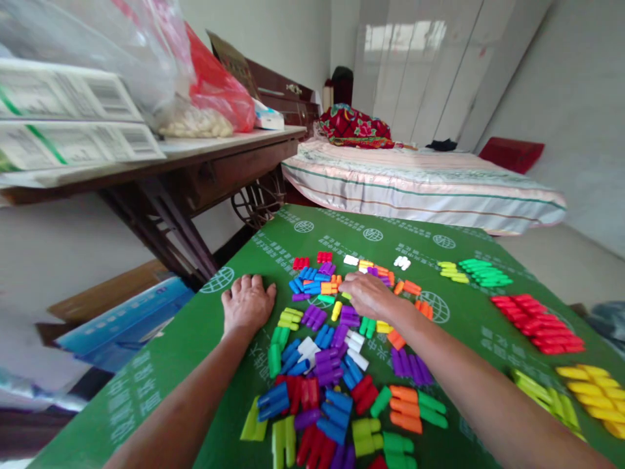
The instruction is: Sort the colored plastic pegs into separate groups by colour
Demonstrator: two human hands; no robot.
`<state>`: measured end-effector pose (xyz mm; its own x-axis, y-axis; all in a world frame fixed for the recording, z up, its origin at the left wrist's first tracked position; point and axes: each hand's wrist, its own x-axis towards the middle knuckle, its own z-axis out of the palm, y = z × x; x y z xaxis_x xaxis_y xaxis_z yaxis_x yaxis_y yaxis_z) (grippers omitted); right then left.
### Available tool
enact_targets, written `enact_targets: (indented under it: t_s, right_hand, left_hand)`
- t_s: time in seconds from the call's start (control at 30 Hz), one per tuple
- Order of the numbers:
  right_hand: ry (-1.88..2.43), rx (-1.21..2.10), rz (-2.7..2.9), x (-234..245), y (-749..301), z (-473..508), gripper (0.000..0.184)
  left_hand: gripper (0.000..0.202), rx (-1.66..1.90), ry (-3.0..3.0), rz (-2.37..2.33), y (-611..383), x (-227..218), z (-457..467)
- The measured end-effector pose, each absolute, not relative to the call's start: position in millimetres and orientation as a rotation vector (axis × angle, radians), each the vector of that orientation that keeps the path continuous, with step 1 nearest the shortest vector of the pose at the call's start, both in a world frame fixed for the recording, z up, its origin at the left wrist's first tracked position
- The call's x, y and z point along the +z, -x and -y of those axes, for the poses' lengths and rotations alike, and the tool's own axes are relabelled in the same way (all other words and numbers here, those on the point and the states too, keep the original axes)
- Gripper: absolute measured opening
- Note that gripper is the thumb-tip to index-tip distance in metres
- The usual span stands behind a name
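Observation:
My left hand [248, 305] lies palm down on the green board [195, 352], left of the pile, fingers stretched out and holding nothing. My right hand [367, 294] reaches into the far part of the pile of colourful plastic bullet-shaped building blocks [328, 366]. Its fingers are bent together and point down; what they hold, if anything, is hidden. Close by its fingertips are an orange block [330, 286] and a small yellow-green block [346, 296]. Purple blocks [349, 316] and a yellow one [336, 311] lie just nearer to me.
Blocks grouped by colour lie on the right: green [486, 272], red [537, 324], yellow [593, 394] and yellow-green [547, 400]. A sewing-machine table [209, 156] with boxes [73, 120] and plastic bags [219, 85] stands left. Behind the board is a bed [415, 185].

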<state>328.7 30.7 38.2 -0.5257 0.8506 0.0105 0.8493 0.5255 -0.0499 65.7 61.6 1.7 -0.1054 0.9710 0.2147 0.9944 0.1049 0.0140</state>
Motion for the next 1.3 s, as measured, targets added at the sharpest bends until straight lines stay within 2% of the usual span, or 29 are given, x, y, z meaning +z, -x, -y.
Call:
enact_targets:
  t_s: [0.13, 0.27, 0.43, 0.57, 0.8, 1.07, 1.2, 1.3]
  right_hand:
    - [1.625, 0.121, 2.406, 46, -358, -30, 0.027]
    - [1.966, 0.283, 1.866, 37, -421, -37, 0.028]
    - [2.285, 0.234, 1.464, 28, -511, -44, 0.025]
    - [2.457, 0.233, 1.256, 26, -557, -48, 0.014]
    - [2.548, 0.294, 1.162, 21, -571, -60, 0.010]
    - [2.675, 0.295, 1.161, 23, -563, -62, 0.024]
    - [2.702, 0.208, 1.239, 34, -553, -55, 0.033]
    - [2.611, 0.072, 1.449, 39, -525, -54, 0.027]
  left_hand:
    - [0.055, -0.216, 2.012, 2.229, -65, 4, -65]
    - [0.057, -0.232, 2.019, 2.224, -65, 5, -66]
    - [0.058, -0.241, 2.026, 2.222, -65, 6, -66]
    - [0.056, -0.223, 2.019, 2.228, -67, 7, -65]
    - [0.056, -0.204, 2.003, 2.235, -66, 5, -66]
    - [0.053, -0.208, 1.996, 2.238, -69, 4, -63]
    - [0.053, -0.229, 1.982, 2.235, -69, 1, -62]
    - [0.051, -0.245, 1.978, 2.227, -69, -2, -61]
